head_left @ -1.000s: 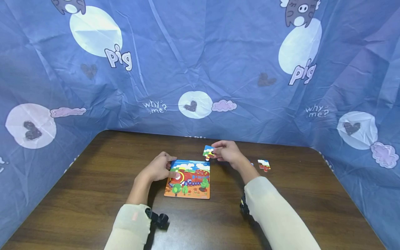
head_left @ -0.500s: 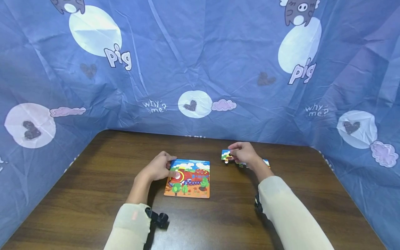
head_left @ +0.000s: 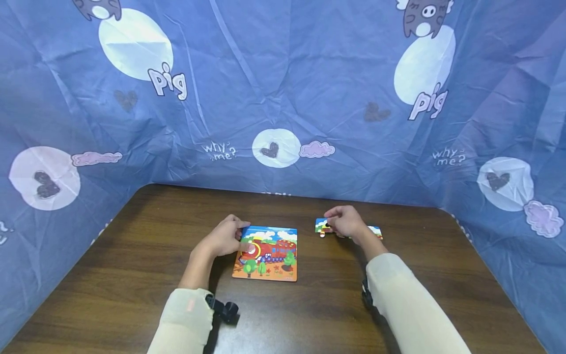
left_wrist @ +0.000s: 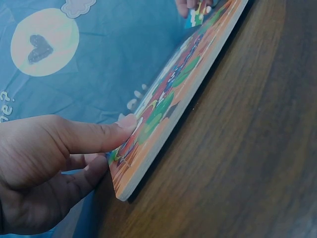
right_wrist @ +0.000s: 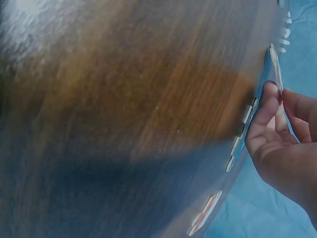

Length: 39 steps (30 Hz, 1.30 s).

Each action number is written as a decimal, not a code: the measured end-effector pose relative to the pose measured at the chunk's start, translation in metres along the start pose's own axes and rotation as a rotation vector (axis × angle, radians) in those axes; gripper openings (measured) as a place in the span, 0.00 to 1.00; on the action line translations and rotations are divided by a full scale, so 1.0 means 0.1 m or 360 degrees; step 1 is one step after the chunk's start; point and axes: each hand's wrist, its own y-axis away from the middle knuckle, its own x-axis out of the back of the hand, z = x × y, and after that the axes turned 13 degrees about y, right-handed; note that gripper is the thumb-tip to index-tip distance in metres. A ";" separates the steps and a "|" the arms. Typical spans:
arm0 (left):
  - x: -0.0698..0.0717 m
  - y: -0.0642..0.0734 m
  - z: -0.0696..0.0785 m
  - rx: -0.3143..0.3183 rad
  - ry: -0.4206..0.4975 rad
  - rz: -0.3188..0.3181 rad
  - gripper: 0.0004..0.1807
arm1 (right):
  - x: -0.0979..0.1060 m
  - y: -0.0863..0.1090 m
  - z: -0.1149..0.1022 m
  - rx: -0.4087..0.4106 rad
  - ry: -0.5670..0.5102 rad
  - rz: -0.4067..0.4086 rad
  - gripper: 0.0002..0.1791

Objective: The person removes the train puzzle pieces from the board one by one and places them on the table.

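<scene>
A square jigsaw puzzle point(head_left: 276, 268) with a red train picture lies on the table in front of me. My left hand point(head_left: 224, 237) grips its left side; in the left wrist view, the thumb point(left_wrist: 99, 136) is on the picture and the fingers are at the edge. To the right and farther back, my right hand point(head_left: 349, 222) pinches a loose puzzle piece point(head_left: 321, 225) with blue sky, white cloud and red on it. The right wrist view shows that piece point(right_wrist: 276, 69) edge-on between thumb and fingers.
More loose puzzle pieces lie by my right hand, among them one at the right point(head_left: 377, 231) and another seen edge-on point(right_wrist: 205, 213). The brown wooden table point(head_left: 283, 324) ends at the back against a blue printed cloth point(head_left: 283, 98).
My right hand has moved right, away from the puzzle, carrying the pinched piece, then dropped a little lower toward the other pieces. My left hand has stayed on the puzzle.
</scene>
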 end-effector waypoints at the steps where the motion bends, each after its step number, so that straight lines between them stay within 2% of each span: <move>1: 0.00 0.00 0.00 0.0001 -0.0001 -0.0002 0.38 | 0.00 0.00 0.00 0.0002 0.0013 0.0002 0.11; 8: -0.01 0.00 0.00 0.0011 0.0003 0.0002 0.37 | -0.03 -0.01 0.00 0.0005 0.0076 0.0033 0.11; 19: -0.01 0.00 0.00 0.0022 0.0005 0.0006 0.36 | 0.03 0.01 0.00 0.0095 0.0335 0.0074 0.10; 22: -0.01 0.00 -0.01 0.0015 0.0002 0.0004 0.36 | 0.03 0.02 -0.02 0.0145 0.0356 0.0069 0.10; 29: -0.01 0.00 0.00 0.0028 0.0001 0.0004 0.36 | -0.04 0.06 -0.15 0.0411 0.0715 0.0076 0.08; 39: -0.01 -0.01 0.01 0.0045 0.0009 0.0008 0.36 | -0.29 0.19 -0.31 0.0617 0.0867 -0.0139 0.06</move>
